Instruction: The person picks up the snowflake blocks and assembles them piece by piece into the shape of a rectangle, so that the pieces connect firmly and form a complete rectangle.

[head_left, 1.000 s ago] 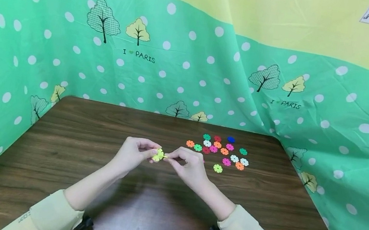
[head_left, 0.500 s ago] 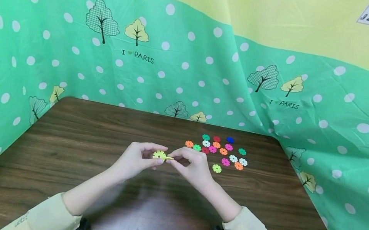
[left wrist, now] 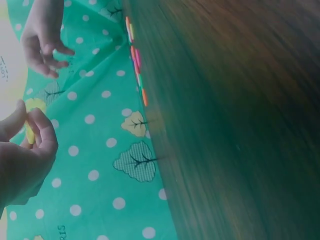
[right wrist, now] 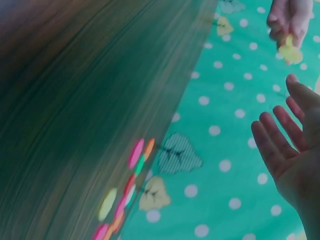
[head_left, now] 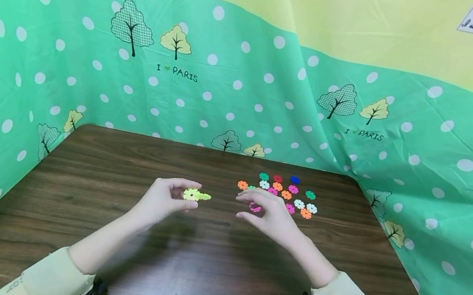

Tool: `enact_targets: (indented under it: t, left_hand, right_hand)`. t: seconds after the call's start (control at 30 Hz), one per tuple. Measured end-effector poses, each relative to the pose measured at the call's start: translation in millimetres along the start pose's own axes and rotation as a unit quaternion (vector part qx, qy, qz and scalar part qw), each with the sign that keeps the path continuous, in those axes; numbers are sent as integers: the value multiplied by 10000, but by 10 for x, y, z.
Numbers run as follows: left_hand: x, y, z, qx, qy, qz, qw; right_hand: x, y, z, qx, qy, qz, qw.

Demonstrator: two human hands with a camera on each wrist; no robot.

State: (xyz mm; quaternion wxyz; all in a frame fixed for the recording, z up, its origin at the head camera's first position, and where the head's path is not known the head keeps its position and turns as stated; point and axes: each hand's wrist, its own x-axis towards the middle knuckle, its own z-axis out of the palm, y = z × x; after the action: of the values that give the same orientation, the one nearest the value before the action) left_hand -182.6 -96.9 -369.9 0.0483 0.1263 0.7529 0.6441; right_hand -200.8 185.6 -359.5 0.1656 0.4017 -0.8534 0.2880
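Pinched in your left hand, the yellow-green discs sit above the table, seemingly joined. Your right hand has just let go and moved rightward, fingers parted and holding nothing, near the scattered coloured discs, leaving the left carrying the pair alone.

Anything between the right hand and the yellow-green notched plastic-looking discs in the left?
Nothing: the head view shows only brown wood-grain tabletop in the gap between the right hand and the yellow-green notched discs.

Soft glare and shadows mark the tabletop.
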Motion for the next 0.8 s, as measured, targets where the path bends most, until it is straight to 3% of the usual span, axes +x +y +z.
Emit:
enact_targets:
  t: [0.1, 0.37, 0.6, 0.8]
  left_hand:
    - [-2, -11, -50, -222, 10, 8, 9998]
    - [1, 4, -151, -64, 183, 135, 9997]
    - [-10, 7, -155, 119, 369, 232, 9990]
    - [-4, -36, -143, 10, 473, 398, 9981]
  right_hand:
    - [-75, 94, -72, -81, -234, 256, 9994]
    - [-240, 423, -181, -213, -690, 572, 9957]
    - [-383, 702, -217, -583, -1258, 827, 9869]
    - [-471, 907, -249, -591, -1575, 1058, 9801]
